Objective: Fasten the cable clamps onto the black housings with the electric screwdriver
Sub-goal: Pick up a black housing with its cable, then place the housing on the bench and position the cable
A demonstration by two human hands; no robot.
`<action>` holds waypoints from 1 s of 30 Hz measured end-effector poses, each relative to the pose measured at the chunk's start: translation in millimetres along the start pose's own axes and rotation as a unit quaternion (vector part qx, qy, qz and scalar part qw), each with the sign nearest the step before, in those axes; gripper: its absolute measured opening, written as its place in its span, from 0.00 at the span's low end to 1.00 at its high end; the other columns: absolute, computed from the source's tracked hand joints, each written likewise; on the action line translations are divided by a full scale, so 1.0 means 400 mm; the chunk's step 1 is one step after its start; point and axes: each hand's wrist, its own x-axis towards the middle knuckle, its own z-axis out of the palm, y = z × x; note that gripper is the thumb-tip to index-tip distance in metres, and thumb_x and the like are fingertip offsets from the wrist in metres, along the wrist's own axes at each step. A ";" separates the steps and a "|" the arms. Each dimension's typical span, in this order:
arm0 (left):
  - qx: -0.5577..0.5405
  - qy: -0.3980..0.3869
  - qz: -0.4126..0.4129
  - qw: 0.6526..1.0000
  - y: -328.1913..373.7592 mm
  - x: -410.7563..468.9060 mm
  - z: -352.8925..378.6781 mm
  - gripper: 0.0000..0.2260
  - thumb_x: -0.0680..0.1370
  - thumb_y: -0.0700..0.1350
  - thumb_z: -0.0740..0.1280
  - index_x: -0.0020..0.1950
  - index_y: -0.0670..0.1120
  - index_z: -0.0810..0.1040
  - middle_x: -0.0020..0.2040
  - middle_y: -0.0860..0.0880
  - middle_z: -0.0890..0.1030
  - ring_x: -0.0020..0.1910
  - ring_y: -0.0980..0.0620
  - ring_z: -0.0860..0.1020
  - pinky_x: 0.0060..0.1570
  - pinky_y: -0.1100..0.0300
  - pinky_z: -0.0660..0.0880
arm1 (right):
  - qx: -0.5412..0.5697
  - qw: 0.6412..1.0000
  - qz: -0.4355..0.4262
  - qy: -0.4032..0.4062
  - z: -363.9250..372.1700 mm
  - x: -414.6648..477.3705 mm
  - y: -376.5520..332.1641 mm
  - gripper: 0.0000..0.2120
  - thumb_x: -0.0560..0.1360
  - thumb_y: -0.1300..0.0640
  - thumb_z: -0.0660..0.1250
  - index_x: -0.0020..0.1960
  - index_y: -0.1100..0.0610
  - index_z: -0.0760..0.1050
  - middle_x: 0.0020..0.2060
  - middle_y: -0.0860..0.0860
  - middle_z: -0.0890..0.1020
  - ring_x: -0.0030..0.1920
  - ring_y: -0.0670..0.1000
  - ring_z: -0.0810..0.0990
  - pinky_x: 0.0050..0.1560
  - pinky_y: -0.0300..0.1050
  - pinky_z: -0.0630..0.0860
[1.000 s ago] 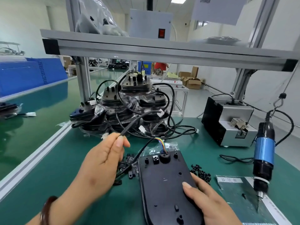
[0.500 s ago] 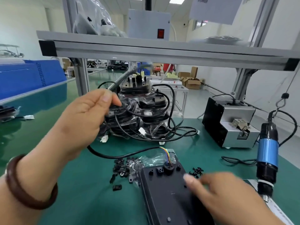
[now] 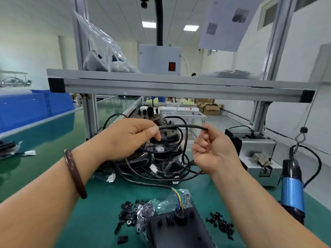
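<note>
Green worktop (image 3: 93, 212) fills my feed. Nearest me lies the black housing (image 3: 179, 233), with a cable (image 3: 180, 126) leaving its far end. Loose cable clamps (image 3: 128, 214) sit just left of the housing and small black screws (image 3: 221, 224) just right of it. The electric screwdriver (image 3: 292, 187) hangs well to its right. Above and beyond the housing, I see the left hand (image 3: 130, 138) pinching the cable and the right hand (image 3: 213, 151) pinching its free end. A pile of bagged housings (image 3: 161, 158) sits farther back.

Green bench (image 3: 100, 203) with black housing (image 3: 179, 233), cable clamps (image 3: 128, 212), screws (image 3: 221, 224).
</note>
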 end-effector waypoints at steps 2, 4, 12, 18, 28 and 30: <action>0.007 0.008 -0.002 1.000 -0.018 -0.005 -0.006 0.18 0.72 0.67 0.53 0.44 0.62 0.78 0.42 0.63 0.79 0.43 0.65 0.76 0.44 0.64 0.69 | 0.010 1.000 -0.004 0.000 -0.007 0.007 -0.009 0.13 0.80 0.53 0.61 0.39 0.55 0.74 0.23 0.47 0.69 0.18 0.44 0.62 0.18 0.34 0.56; 0.030 0.025 -0.001 0.999 -0.035 -0.004 -0.010 0.19 0.71 0.69 0.53 0.44 0.62 0.78 0.40 0.57 0.81 0.41 0.60 0.78 0.44 0.60 0.73 | 0.012 1.000 -0.005 -0.003 -0.009 0.009 -0.012 0.15 0.81 0.50 0.60 0.40 0.56 0.75 0.23 0.47 0.69 0.18 0.44 0.62 0.17 0.34 0.56; 0.112 0.068 0.007 0.991 -0.052 0.015 -0.021 0.19 0.71 0.69 0.51 0.38 0.60 0.76 0.31 0.54 0.78 0.34 0.60 0.76 0.36 0.64 0.70 | -0.009 0.998 -0.047 0.038 0.006 0.019 -0.040 0.15 0.81 0.50 0.60 0.41 0.58 0.74 0.24 0.47 0.68 0.17 0.42 0.62 0.16 0.33 0.56; 0.167 0.071 0.016 0.983 -0.034 0.046 -0.035 0.25 0.68 0.71 0.48 0.37 0.57 0.76 0.29 0.57 0.78 0.31 0.62 0.75 0.35 0.64 0.69 | 0.005 0.994 -0.084 0.065 0.008 0.032 -0.087 0.13 0.82 0.53 0.59 0.41 0.58 0.70 0.25 0.46 0.66 0.18 0.41 0.61 0.17 0.33 0.54; 0.224 0.032 0.040 0.973 0.013 0.077 -0.045 0.25 0.67 0.72 0.47 0.35 0.57 0.75 0.26 0.55 0.74 0.30 0.61 0.74 0.34 0.63 0.70 | 0.036 0.986 -0.127 0.106 -0.054 0.046 -0.163 0.13 0.82 0.56 0.59 0.39 0.57 0.68 0.20 0.46 0.67 0.18 0.41 0.62 0.17 0.33 0.55; 0.234 0.021 0.049 0.971 0.016 0.080 -0.039 0.25 0.67 0.72 0.46 0.35 0.57 0.74 0.27 0.55 0.75 0.31 0.61 0.74 0.35 0.63 0.69 | 0.040 0.985 -0.125 0.115 -0.063 0.047 -0.166 0.13 0.82 0.56 0.59 0.39 0.57 0.68 0.19 0.46 0.67 0.17 0.41 0.62 0.17 0.33 0.55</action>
